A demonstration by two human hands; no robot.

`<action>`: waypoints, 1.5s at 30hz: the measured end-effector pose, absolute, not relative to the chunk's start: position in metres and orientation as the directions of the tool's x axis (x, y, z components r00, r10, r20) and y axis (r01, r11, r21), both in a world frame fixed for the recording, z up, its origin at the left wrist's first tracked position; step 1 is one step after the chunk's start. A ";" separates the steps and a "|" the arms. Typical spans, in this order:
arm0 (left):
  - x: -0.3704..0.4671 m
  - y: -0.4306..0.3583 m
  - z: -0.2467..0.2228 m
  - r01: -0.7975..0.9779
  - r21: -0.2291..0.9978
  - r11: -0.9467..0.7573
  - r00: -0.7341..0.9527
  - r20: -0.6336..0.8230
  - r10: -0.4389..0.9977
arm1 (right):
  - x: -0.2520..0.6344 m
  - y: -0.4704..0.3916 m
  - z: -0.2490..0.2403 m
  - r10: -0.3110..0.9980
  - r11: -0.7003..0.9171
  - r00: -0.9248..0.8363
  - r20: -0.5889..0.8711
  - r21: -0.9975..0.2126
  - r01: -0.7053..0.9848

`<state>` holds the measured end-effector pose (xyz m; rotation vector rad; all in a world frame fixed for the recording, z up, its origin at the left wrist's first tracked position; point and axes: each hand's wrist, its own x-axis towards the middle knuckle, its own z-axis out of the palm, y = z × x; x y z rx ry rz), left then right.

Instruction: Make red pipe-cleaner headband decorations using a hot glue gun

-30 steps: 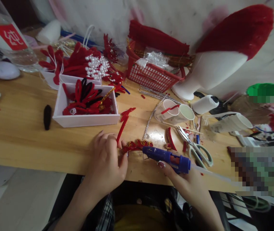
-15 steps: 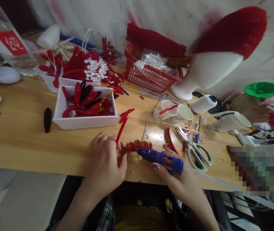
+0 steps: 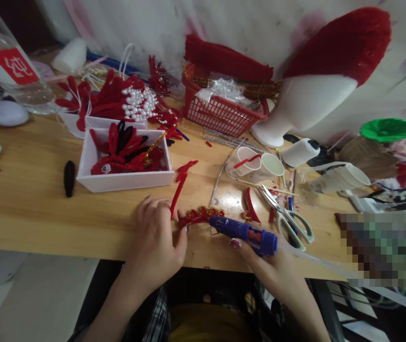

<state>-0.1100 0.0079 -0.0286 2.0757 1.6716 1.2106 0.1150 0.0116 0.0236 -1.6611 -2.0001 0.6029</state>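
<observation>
My left hand [image 3: 156, 237] pinches a red and gold ornament [image 3: 203, 214] that lies on the wooden table [image 3: 28, 209] near its front edge, with a red pipe cleaner [image 3: 179, 185] rising from my fingers. My right hand [image 3: 259, 259] grips a blue glue gun [image 3: 243, 232], its nozzle pointing left and touching the ornament's right end. A clear glue stick [image 3: 316, 261] trails out of the gun's back to the right.
A white box [image 3: 124, 179] of red and black pieces stands behind my left hand. Scissors [image 3: 288, 219], paper cups [image 3: 259, 167], a red basket [image 3: 224, 114], a white mannequin head [image 3: 309, 107] with a red cover and a black oval piece [image 3: 69, 176] lie around.
The glue gun slid a little left, then back right, staying at the ornament. My left hand kept its hold.
</observation>
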 end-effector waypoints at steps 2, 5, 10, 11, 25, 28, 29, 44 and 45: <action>-0.110 0.008 -0.029 0.710 0.619 -0.337 0.011 0.468 0.883 | 0.116 0.012 0.024 0.983 0.183 -0.165 0.086 -0.609 0.772; -0.109 0.008 -0.029 0.705 0.622 -0.341 0.010 0.472 0.882 | 0.119 0.012 0.024 0.974 0.217 -0.212 0.085 -0.634 0.742; -0.109 0.008 -0.029 0.704 0.620 -0.347 0.020 0.471 0.882 | 0.130 0.008 0.016 0.990 0.141 -0.107 0.091 -0.596 0.790; -0.109 0.008 -0.029 0.704 0.619 -0.349 0.022 0.471 0.882 | 0.132 0.007 0.015 0.993 0.112 -0.077 0.084 -0.592 0.798; -0.109 0.008 -0.028 0.707 0.626 -0.329 0.014 0.454 0.891 | 0.146 0.002 0.018 0.999 -0.004 -0.018 -0.029 -0.613 0.790; -0.110 0.009 -0.027 0.713 0.624 -0.319 0.010 0.446 0.895 | 0.148 0.001 0.021 0.999 -0.016 -0.004 -0.033 -0.599 0.800; -0.110 0.009 -0.027 0.716 0.621 -0.318 0.011 0.445 0.895 | 0.148 0.001 0.022 0.999 -0.018 -0.003 -0.034 -0.599 0.800; -0.110 0.008 -0.026 0.716 0.611 -0.338 0.031 0.455 0.890 | 0.114 0.007 0.025 0.975 0.198 -0.213 0.063 -0.682 0.704; -0.110 0.008 -0.026 0.717 0.610 -0.337 0.033 0.452 0.891 | 0.114 0.007 0.025 0.977 0.189 -0.203 0.061 -0.686 0.703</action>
